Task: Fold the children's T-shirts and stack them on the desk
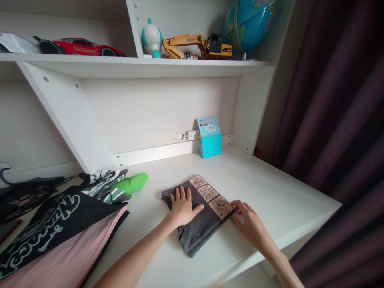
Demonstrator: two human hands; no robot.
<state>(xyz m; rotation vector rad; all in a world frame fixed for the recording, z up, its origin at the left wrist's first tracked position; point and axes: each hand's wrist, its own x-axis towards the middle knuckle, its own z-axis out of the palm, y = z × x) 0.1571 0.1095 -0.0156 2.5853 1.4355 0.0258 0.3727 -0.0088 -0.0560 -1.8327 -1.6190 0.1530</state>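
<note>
A dark grey T-shirt (199,228) lies folded on the white desk, with a row of pale printed panels along its far right side. My left hand (183,208) rests flat on the shirt near its left edge, fingers spread. At the shirt's right corner, my right hand (247,222) has its thumb and fingers closed on the fabric edge. Part of that corner is hidden by the fingertips.
Left on the desk (270,180) lie a black and pink garment (69,236), striped cloth, a green sock-like item (132,183) and dark hangers (27,192). A turquoise desk calendar (211,144) stands behind. Toys and a globe (255,24) occupy the shelf above.
</note>
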